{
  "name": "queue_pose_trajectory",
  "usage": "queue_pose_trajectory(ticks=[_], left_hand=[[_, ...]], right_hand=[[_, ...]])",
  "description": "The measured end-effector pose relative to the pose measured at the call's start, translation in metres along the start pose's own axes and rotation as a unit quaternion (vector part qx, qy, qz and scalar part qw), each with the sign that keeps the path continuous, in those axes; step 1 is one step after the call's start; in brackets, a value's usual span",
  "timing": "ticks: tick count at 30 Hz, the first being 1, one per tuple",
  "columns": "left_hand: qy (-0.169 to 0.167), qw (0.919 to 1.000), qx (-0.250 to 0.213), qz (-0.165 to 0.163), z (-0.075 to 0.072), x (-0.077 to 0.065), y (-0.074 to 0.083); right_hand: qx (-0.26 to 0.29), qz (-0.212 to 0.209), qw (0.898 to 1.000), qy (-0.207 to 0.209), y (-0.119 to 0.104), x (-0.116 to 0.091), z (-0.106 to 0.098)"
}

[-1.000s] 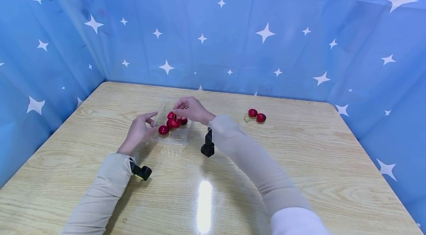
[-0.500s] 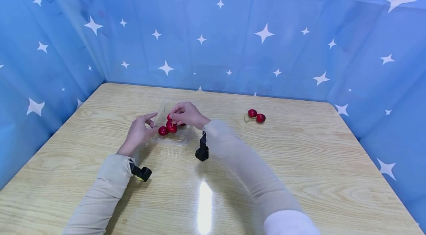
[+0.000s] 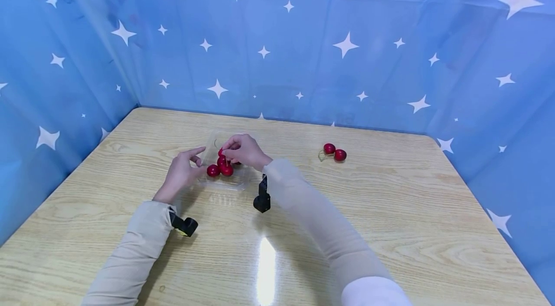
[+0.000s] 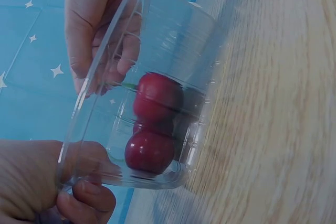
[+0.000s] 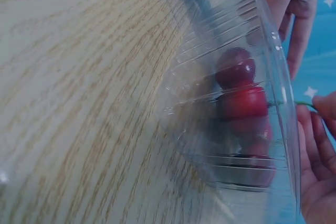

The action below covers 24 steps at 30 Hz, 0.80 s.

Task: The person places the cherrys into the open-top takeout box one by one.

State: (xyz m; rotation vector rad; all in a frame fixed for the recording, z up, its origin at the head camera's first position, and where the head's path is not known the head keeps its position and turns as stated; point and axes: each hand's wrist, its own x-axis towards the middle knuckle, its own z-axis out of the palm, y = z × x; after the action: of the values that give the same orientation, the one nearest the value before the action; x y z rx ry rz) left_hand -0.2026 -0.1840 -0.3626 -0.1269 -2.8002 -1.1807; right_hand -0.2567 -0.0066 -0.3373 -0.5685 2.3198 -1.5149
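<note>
A clear plastic box (image 3: 236, 184) with several red cherries (image 3: 213, 170) in it stands left of centre on the table. At its left side is my left hand (image 3: 182, 173), whose thumb and fingers grip the rim in the left wrist view. Over the box reaches my right hand (image 3: 247, 149), its thumb and finger pinching a thin green cherry stem (image 5: 303, 103). The cherry (image 3: 227, 170) on that stem is down inside the box among the others. In the head view, my right hand partly hides the cherries at the right.
Two more cherries (image 3: 340, 155) with joined stems lie on the wooden table (image 3: 412, 209) to the right of the box. A blue curtain (image 3: 299, 70) with white stars hangs behind the table's far edge.
My right hand has come lower and a little nearer to me, bringing the pinched cherry down into the box. My left hand stays at the rim.
</note>
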Motion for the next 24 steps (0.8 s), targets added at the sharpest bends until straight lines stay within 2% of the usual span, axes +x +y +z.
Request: queue_pose_trajectory(ticks=[14,24], left_hand=[[-0.005,0.9999,-0.006,-0.011,-0.0002,-0.0012,0.0017],[-0.004,0.9999,-0.007,-0.011,0.0001,-0.0012,0.0018]], right_hand=[[-0.065,-0.017,0.998,0.022,0.0008,-0.0008,0.0005],[-0.076,-0.032,0.996,0.037,0.0006,-0.0022,-0.0061]])
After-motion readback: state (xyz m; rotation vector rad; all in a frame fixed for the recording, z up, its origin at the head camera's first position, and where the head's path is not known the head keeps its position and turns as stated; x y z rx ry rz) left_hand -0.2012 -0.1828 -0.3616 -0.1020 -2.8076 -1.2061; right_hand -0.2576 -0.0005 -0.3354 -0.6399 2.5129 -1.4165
